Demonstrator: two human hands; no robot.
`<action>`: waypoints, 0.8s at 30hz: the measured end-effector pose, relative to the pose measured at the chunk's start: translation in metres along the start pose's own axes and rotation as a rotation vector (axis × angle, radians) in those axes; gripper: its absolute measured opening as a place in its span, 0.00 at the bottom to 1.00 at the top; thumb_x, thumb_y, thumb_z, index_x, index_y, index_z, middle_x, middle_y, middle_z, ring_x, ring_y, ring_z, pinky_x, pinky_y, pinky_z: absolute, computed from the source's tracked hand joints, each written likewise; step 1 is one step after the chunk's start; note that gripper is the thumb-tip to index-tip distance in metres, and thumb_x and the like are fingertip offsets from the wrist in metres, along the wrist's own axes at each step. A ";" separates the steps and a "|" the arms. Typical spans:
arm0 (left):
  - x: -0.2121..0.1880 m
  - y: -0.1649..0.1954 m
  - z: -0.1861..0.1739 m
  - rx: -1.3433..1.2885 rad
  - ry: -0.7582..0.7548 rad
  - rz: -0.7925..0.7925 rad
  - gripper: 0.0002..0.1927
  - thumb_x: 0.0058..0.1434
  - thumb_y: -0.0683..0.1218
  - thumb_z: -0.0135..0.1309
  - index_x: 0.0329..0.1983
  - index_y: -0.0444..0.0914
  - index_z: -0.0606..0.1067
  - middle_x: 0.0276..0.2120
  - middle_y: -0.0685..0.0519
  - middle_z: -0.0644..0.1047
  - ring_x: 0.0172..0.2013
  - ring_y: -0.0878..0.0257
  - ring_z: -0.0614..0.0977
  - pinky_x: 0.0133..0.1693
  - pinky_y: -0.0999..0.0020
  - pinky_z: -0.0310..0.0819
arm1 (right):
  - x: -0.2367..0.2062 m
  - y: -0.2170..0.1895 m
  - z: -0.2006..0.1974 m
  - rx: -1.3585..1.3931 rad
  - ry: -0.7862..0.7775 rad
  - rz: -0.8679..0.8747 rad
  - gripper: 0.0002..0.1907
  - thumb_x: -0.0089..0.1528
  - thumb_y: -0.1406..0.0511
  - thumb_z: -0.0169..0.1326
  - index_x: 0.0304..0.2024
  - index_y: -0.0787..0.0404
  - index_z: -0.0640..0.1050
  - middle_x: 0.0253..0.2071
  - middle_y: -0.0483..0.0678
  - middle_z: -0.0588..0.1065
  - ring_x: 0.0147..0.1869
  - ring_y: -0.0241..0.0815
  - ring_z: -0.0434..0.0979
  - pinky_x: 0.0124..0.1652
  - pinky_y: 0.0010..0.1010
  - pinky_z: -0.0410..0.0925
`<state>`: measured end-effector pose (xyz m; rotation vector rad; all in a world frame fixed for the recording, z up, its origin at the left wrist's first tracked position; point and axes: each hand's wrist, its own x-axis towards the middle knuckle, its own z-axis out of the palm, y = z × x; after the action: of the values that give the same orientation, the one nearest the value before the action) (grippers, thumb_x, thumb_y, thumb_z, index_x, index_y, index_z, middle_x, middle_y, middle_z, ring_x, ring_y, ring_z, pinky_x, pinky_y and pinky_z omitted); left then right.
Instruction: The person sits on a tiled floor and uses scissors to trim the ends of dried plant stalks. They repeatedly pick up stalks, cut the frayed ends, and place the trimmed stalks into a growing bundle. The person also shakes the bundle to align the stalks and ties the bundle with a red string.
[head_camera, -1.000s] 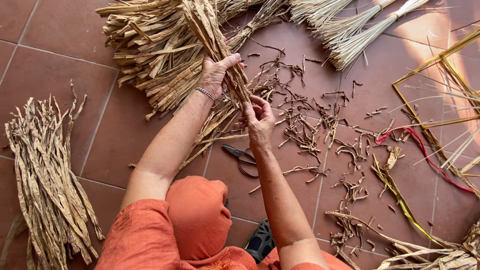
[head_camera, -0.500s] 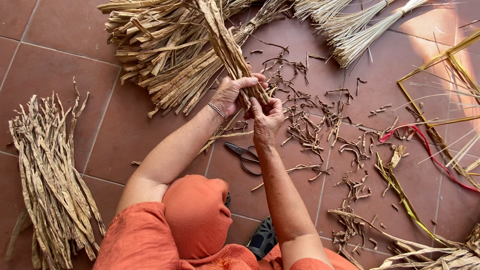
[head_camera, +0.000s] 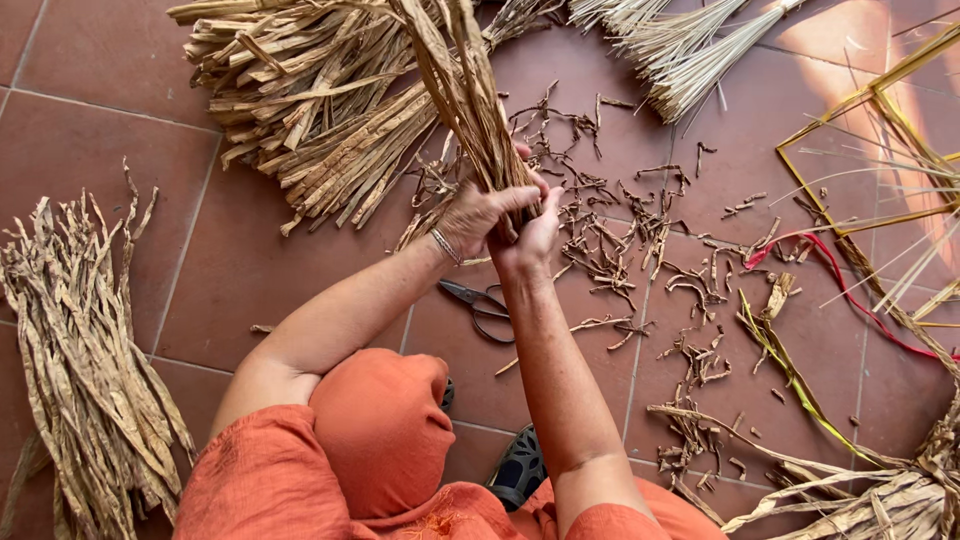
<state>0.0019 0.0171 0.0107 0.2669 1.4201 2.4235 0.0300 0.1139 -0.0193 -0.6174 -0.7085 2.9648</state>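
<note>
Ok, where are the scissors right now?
In the head view the scissors lie on the tiled floor near the middle, just below the left hand and right hand, between the person's forearms.

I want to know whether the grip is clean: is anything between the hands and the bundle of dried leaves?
Nothing visible: the left hand and right hand both close directly on the bundle, skin against the leaves.

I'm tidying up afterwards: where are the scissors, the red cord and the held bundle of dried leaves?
scissors (head_camera: 480, 305): head view, on the handles.
red cord (head_camera: 838, 275): head view, on its curved middle stretch.
bundle of dried leaves (head_camera: 470, 95): head view, on the strips above the hands.
</note>
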 end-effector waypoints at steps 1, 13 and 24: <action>0.001 0.001 0.001 -0.032 -0.013 -0.040 0.21 0.63 0.38 0.61 0.57 0.36 0.69 0.41 0.46 0.83 0.43 0.58 0.85 0.51 0.58 0.85 | 0.002 0.000 0.000 0.028 0.004 -0.034 0.35 0.73 0.44 0.21 0.60 0.61 0.68 0.56 0.57 0.75 0.62 0.52 0.75 0.65 0.50 0.69; 0.020 0.025 -0.064 -0.235 0.051 -0.230 0.12 0.61 0.32 0.56 0.45 0.32 0.69 0.45 0.37 0.82 0.46 0.52 0.87 0.43 0.56 0.84 | 0.012 -0.047 -0.027 -1.111 -0.335 0.091 0.09 0.66 0.64 0.59 0.42 0.63 0.83 0.26 0.43 0.78 0.25 0.31 0.73 0.27 0.23 0.68; 0.023 0.043 -0.123 0.036 0.486 -0.224 0.08 0.64 0.37 0.58 0.43 0.29 0.73 0.28 0.41 0.82 0.21 0.61 0.81 0.22 0.66 0.81 | 0.011 -0.169 -0.103 -1.101 -0.152 0.091 0.08 0.64 0.65 0.61 0.40 0.63 0.82 0.25 0.43 0.77 0.25 0.32 0.75 0.27 0.22 0.68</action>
<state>-0.0664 -0.0943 -0.0123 -0.4826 1.5803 2.3686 0.0496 0.3106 -0.0337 -0.4096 -2.3780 2.4499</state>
